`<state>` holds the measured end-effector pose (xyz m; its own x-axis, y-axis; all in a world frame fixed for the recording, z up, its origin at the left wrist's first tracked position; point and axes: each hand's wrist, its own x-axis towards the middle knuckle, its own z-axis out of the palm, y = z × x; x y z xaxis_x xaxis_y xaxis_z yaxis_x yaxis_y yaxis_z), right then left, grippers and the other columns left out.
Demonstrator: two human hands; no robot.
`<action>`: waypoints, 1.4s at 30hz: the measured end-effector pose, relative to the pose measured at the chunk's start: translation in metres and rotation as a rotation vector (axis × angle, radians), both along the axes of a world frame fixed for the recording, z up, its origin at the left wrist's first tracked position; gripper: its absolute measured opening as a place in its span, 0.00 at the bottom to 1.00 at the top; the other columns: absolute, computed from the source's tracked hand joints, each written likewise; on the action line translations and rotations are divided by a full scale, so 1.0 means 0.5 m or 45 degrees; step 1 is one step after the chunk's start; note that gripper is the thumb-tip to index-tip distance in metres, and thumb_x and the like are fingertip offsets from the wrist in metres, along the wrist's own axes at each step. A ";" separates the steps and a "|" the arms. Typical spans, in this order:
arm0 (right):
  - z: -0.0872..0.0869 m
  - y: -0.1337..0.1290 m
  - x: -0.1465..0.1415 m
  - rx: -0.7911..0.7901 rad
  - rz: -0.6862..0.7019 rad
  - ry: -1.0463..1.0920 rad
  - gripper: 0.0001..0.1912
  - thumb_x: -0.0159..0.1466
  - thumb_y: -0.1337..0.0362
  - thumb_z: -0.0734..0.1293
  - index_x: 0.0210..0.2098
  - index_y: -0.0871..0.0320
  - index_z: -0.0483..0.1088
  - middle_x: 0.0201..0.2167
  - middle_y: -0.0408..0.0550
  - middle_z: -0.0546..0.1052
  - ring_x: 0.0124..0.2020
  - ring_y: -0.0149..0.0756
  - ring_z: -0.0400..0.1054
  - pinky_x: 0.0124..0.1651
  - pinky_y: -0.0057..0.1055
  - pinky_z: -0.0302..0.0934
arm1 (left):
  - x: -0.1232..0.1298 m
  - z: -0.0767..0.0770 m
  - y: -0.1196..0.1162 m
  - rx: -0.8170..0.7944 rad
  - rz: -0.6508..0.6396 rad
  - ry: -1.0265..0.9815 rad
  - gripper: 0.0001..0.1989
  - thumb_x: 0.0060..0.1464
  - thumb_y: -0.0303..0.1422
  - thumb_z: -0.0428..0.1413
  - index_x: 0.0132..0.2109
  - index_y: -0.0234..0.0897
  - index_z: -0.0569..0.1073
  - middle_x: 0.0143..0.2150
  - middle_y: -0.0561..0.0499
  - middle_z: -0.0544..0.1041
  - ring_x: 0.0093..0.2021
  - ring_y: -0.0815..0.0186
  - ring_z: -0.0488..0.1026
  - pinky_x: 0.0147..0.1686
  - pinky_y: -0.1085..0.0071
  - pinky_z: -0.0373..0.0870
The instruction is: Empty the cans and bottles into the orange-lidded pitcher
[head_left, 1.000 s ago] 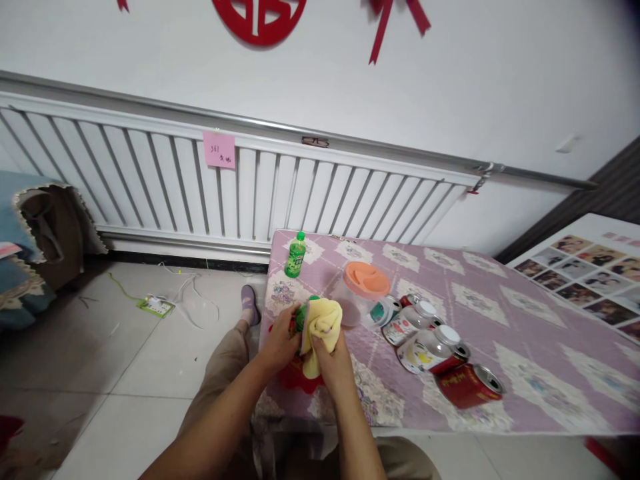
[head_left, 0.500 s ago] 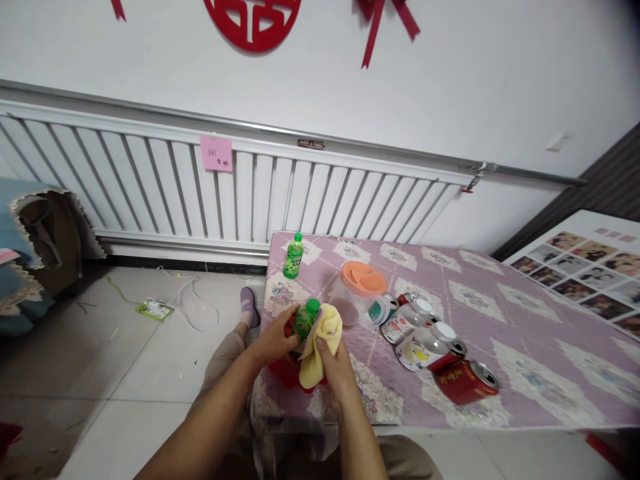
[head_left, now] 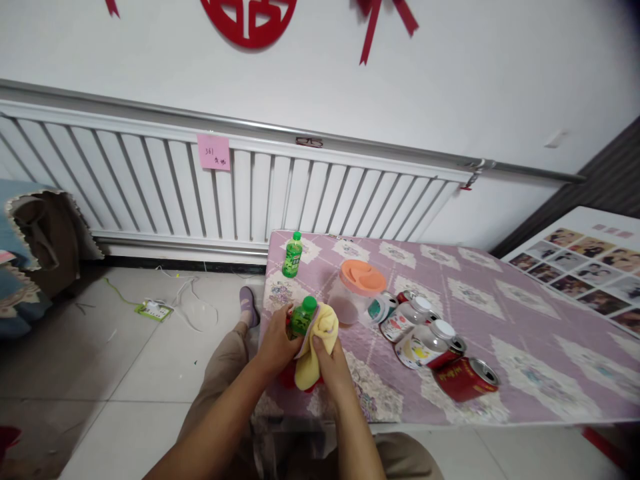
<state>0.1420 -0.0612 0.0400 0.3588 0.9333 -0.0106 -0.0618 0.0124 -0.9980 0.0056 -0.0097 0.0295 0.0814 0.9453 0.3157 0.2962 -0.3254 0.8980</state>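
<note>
My left hand (head_left: 278,343) is wrapped round a green plastic drink bottle (head_left: 303,317) with a green cap, held upright over the near left corner of the table. In my right hand (head_left: 331,365) is a bunched yellow cloth (head_left: 320,340), pressed against the bottle's right side. Something red (head_left: 310,387) shows below my hands, mostly hidden by them and the cloth. A second green bottle (head_left: 293,257) stands farther back on the table. To the right of the cloth is a clear plastic container (head_left: 345,300) with an orange lid (head_left: 363,276).
Several cans and bottles lie or stand to the right, among them a red can (head_left: 465,380) and a bottle with a white cap (head_left: 425,345). A patterned purple cloth covers the table (head_left: 480,297). Behind runs a white radiator (head_left: 245,200). Cables (head_left: 187,293) lie on the floor at left.
My left hand has shifted round the bottle, its fingers now behind it. Hands, bottle and cloth have moved slightly left. The camera view has shifted a little.
</note>
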 end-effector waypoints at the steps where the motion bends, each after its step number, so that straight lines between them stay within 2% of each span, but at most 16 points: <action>1: -0.002 0.001 0.002 0.005 -0.001 0.009 0.28 0.56 0.49 0.71 0.51 0.58 0.72 0.45 0.54 0.81 0.43 0.48 0.77 0.45 0.45 0.71 | -0.006 0.002 0.004 0.015 -0.033 0.013 0.33 0.45 0.26 0.62 0.60 0.38 0.65 0.58 0.42 0.71 0.60 0.53 0.68 0.62 0.54 0.63; 3: -0.006 0.003 0.006 0.003 0.004 0.002 0.28 0.56 0.50 0.72 0.51 0.58 0.72 0.45 0.53 0.82 0.43 0.48 0.77 0.45 0.44 0.71 | -0.022 0.003 0.016 -0.030 -0.159 -0.011 0.32 0.46 0.23 0.59 0.60 0.38 0.66 0.58 0.42 0.72 0.59 0.54 0.69 0.62 0.54 0.64; 7: -0.012 0.005 0.010 -0.015 0.037 -0.034 0.29 0.57 0.49 0.71 0.52 0.58 0.70 0.44 0.53 0.82 0.43 0.47 0.77 0.48 0.45 0.70 | -0.046 -0.001 0.039 -0.217 -0.512 -0.265 0.29 0.48 0.22 0.56 0.59 0.38 0.66 0.57 0.44 0.74 0.57 0.58 0.73 0.58 0.58 0.70; 9: -0.015 0.004 0.009 -0.011 0.036 -0.050 0.29 0.57 0.48 0.71 0.53 0.58 0.70 0.45 0.54 0.81 0.44 0.47 0.76 0.48 0.45 0.69 | -0.048 -0.002 0.043 -0.219 -0.568 -0.333 0.29 0.49 0.22 0.56 0.59 0.38 0.65 0.57 0.44 0.74 0.58 0.59 0.72 0.59 0.59 0.70; 14: -0.022 -0.005 0.002 -0.020 0.044 -0.072 0.32 0.58 0.47 0.69 0.56 0.58 0.68 0.48 0.55 0.80 0.46 0.47 0.75 0.49 0.43 0.69 | -0.043 0.008 0.031 -0.163 -0.454 -0.193 0.27 0.49 0.22 0.57 0.58 0.38 0.67 0.54 0.46 0.76 0.55 0.59 0.74 0.58 0.60 0.70; 17: -0.023 -0.010 -0.002 -0.018 0.044 -0.059 0.32 0.58 0.47 0.70 0.57 0.57 0.68 0.48 0.53 0.80 0.47 0.46 0.74 0.51 0.40 0.67 | -0.044 0.008 0.030 -0.143 -0.393 -0.110 0.29 0.48 0.21 0.57 0.58 0.38 0.66 0.55 0.46 0.75 0.57 0.59 0.72 0.59 0.60 0.69; 23: -0.017 -0.009 -0.004 -0.044 0.071 0.003 0.33 0.58 0.46 0.70 0.57 0.56 0.68 0.51 0.54 0.78 0.49 0.48 0.73 0.52 0.41 0.66 | -0.046 -0.009 0.048 -0.169 -0.521 -0.193 0.26 0.47 0.21 0.58 0.54 0.37 0.64 0.55 0.43 0.74 0.56 0.58 0.73 0.59 0.60 0.70; 26: -0.016 -0.008 -0.004 -0.066 0.057 0.020 0.33 0.58 0.45 0.70 0.57 0.55 0.67 0.52 0.54 0.78 0.51 0.49 0.73 0.54 0.42 0.65 | -0.042 -0.010 0.044 -0.194 -0.434 -0.133 0.30 0.47 0.24 0.61 0.58 0.37 0.63 0.57 0.41 0.73 0.56 0.57 0.73 0.59 0.59 0.69; 29: -0.017 -0.010 -0.004 -0.062 0.066 0.035 0.33 0.58 0.45 0.70 0.57 0.55 0.67 0.52 0.54 0.77 0.52 0.49 0.72 0.55 0.43 0.65 | -0.032 -0.008 0.033 -0.120 -0.308 -0.065 0.35 0.49 0.26 0.62 0.63 0.37 0.61 0.61 0.40 0.69 0.59 0.56 0.70 0.61 0.57 0.66; 32: -0.017 -0.014 -0.006 -0.065 0.077 0.046 0.34 0.57 0.45 0.71 0.58 0.55 0.67 0.53 0.54 0.77 0.52 0.49 0.72 0.54 0.43 0.66 | -0.016 -0.008 0.023 -0.026 -0.188 0.000 0.35 0.49 0.30 0.63 0.63 0.35 0.62 0.60 0.39 0.69 0.60 0.54 0.68 0.62 0.57 0.65; 36: -0.015 -0.015 -0.008 -0.073 0.071 0.053 0.34 0.57 0.45 0.71 0.57 0.56 0.68 0.52 0.54 0.78 0.52 0.50 0.72 0.53 0.43 0.66 | -0.004 -0.011 0.014 -0.007 -0.068 0.057 0.36 0.48 0.33 0.64 0.63 0.35 0.63 0.60 0.38 0.69 0.61 0.52 0.67 0.63 0.56 0.63; 38: -0.016 -0.013 -0.007 -0.057 0.070 0.063 0.33 0.57 0.46 0.71 0.57 0.55 0.68 0.52 0.54 0.78 0.51 0.49 0.73 0.52 0.42 0.67 | -0.009 -0.008 0.013 -0.017 -0.112 0.043 0.37 0.48 0.32 0.64 0.64 0.37 0.62 0.63 0.39 0.68 0.64 0.52 0.65 0.65 0.56 0.61; 42: -0.022 -0.008 -0.001 -0.034 0.096 0.087 0.34 0.58 0.46 0.71 0.58 0.55 0.67 0.53 0.54 0.77 0.51 0.49 0.73 0.53 0.42 0.67 | -0.041 0.021 0.016 -0.165 -0.377 0.000 0.41 0.46 0.25 0.60 0.68 0.37 0.59 0.64 0.42 0.69 0.64 0.54 0.66 0.65 0.57 0.61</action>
